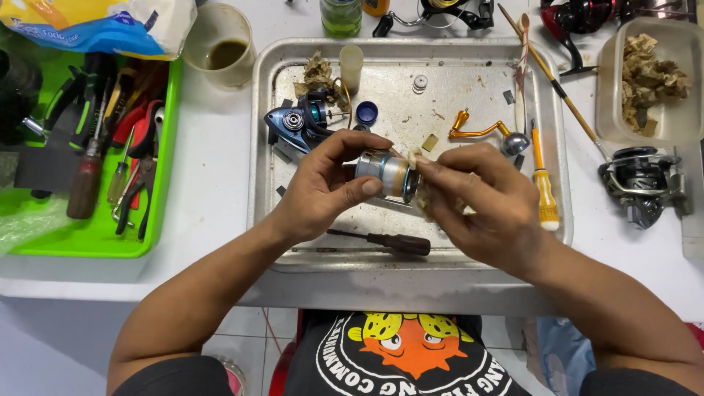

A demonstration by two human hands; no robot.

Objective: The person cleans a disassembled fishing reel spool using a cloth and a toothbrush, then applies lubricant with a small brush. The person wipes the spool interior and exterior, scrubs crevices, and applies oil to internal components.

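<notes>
Both of your hands meet over the middle of the shallow steel tray (551, 147), and between them you hold the short silver metal spool (384, 171), a squat cylinder lifted just above the tray's floor. Its long axis runs nearly level from left to right, with the open end facing your right hand. Your left hand (323, 187) wraps it with the thumb underneath and the forefinger curled over the top, fingers closed firmly around the barrel. Your right hand (480, 202) has its fingertips pinched narrow on a small scrap of beige cloth (415, 158) pressed against the spool's right-hand end. Just beyond the spool, toward the tray's far left, lies the blue and black reel body (297, 126), with a round blue cap (367, 112) beside it. A gold crank handle with a grey knob (480, 132) lies to the right of the spool, close to your right knuckles. Nearer to you, under your wrists, a dark-handled screwdriver (381, 240) lies across the tray floor, and an orange-handled screwdriver (543, 183) rests along the tray's right rim. Left of the tray sits a green plastic bin (167, 158) full of hand tools; right of it stands a silver fishing reel (642, 183).
</notes>
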